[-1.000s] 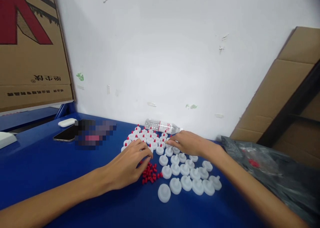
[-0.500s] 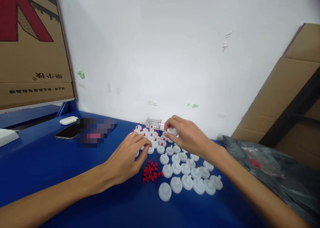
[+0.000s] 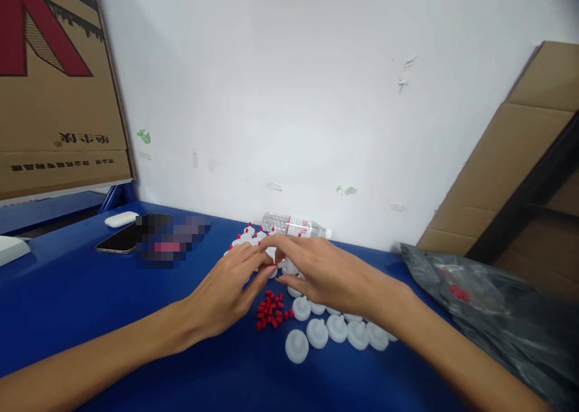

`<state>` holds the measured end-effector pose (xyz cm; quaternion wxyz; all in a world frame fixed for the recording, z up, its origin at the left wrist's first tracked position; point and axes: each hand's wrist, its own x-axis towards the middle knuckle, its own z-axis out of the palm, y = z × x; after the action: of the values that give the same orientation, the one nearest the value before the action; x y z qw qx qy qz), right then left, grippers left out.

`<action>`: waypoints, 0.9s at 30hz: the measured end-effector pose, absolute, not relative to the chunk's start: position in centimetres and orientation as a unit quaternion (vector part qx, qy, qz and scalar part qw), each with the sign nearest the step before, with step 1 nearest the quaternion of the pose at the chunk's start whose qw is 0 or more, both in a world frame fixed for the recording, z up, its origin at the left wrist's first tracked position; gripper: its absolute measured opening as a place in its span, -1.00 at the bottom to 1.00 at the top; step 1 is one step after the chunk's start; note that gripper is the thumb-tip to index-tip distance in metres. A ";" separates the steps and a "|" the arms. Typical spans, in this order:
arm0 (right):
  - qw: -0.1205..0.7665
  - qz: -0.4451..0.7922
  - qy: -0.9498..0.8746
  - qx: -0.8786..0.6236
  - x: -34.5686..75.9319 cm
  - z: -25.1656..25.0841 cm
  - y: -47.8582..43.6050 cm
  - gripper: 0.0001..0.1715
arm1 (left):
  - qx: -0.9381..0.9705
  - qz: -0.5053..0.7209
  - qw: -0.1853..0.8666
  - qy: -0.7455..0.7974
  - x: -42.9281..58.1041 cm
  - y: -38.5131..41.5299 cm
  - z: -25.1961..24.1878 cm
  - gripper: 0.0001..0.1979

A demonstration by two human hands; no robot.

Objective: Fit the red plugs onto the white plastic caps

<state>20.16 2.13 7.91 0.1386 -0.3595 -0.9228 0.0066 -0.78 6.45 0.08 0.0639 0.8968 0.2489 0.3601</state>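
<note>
My left hand (image 3: 226, 286) pinches a tiny red cap (image 3: 274, 265) between thumb and fingertips, just above the table's middle. Facing it, my right hand (image 3: 337, 273) is closed on a white nozzle lid (image 3: 288, 267), a round plastic piece whose spout points left at the red cap. Fingers partly hide both pieces. Below the hands lies a small heap of loose red caps (image 3: 270, 308). White nozzle lids with bare spouts (image 3: 318, 333) stand to the right, partly under my right hand. Behind my left hand stand several white lids with red tips (image 3: 248, 233).
A clear plastic bottle (image 3: 296, 225) lies on its side against the wall. On the blue table (image 3: 190, 364), a phone (image 3: 118, 242) and a white oval case (image 3: 121, 219) sit at the left. A dark plastic bag (image 3: 493, 315) is at the right; cardboard boxes (image 3: 67, 110) flank the scene.
My right hand has come left and nearer from the bottle, bringing a white nozzle lid to my left fingertips. My left hand has barely moved.
</note>
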 end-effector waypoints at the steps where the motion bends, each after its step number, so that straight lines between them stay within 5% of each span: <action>1: 0.139 0.009 -0.925 -0.354 20.2 7.9 2.1 -0.36 | 0.896 0.361 0.065 0.250 -0.8 6.4 0.2 -0.81; 13: 0.126 0.062 -0.929 -0.343 20.1 8.0 1.7 -0.06 | 0.906 0.335 0.130 0.224 -1.0 6.2 0.2 -0.73; 20: 0.148 0.068 -0.933 -0.322 20.4 8.6 1.9 -0.28 | 0.852 0.361 0.282 0.253 -0.6 5.5 1.0 -0.60; 27: 0.122 -0.082 -0.935 -0.323 19.3 8.2 1.9 -0.61 | 0.739 0.414 0.461 0.267 0.1 5.9 0.6 -0.54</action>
<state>19.26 1.91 8.21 0.1219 -0.3226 -0.9350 -0.0821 0.05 5.90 0.60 0.4608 0.7386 0.2668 0.4135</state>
